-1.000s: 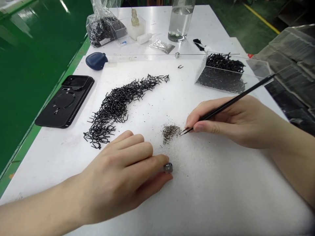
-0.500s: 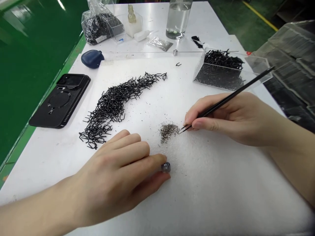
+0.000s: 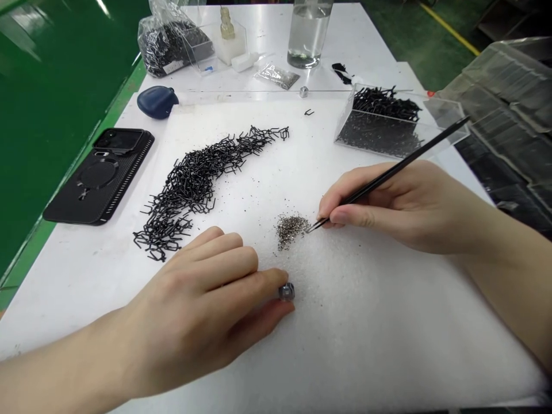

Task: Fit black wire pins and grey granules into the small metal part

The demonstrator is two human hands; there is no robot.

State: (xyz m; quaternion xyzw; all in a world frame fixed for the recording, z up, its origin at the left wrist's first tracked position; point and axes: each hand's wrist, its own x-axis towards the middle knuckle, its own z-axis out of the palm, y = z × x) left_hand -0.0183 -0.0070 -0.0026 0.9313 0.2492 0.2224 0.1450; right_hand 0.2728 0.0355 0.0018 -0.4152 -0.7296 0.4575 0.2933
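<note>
My right hand (image 3: 392, 207) is shut on slim black tweezers (image 3: 388, 178), whose fine tips reach the edge of a small heap of glittering dark grains (image 3: 291, 230). My left hand (image 3: 202, 293) rests on the white foam sheet (image 3: 366, 339), pinching a small grey metal cylinder (image 3: 286, 291) between thumb and forefinger. Its fingertips lie just below the heap. A long, loose swath of black bent wire pieces (image 3: 194, 184) lies beyond my left fingers, not touching them.
A phone in a black case (image 3: 99, 175) and a navy pouch (image 3: 157, 102) lie left of the foam. A clear box of black wire pieces (image 3: 379, 129) stands at the right. Farther back are a bagged black batch (image 3: 172, 43), a water bottle (image 3: 308, 34) and a small grain packet (image 3: 276, 76).
The whole view has drifted slightly left and upward in the picture. Both hands keep the same hold, and the tweezer tips stay at the edge of the heap.
</note>
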